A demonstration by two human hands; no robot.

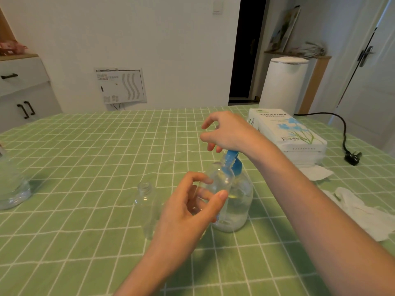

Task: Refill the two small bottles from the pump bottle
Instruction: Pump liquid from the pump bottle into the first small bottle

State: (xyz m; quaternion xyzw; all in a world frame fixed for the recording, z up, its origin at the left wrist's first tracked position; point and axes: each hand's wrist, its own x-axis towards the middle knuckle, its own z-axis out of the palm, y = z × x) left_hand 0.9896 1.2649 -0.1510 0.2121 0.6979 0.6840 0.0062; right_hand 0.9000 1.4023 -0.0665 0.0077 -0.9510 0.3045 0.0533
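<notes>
The left hand [188,210] pinches one small bottle [220,178] by its body, with the mouth at the blue nozzle of the pump bottle [239,201]. The right hand [226,133] rests on the pump, fingers loose. The second small bottle [145,201] stands open just beside. They look like light, clear plastic, probably slippery, so hold the middle. The worktop [85,157] has a green checked cloth, in a white-walled room.

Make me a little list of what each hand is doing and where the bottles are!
Left hand: holds one small bottle with its mouth up at the blue spout
Right hand: rests on top of the pump bottle
Other small bottle: stands open on the table, left of the pump bottle
Tissue pack: on the table's right side
</notes>
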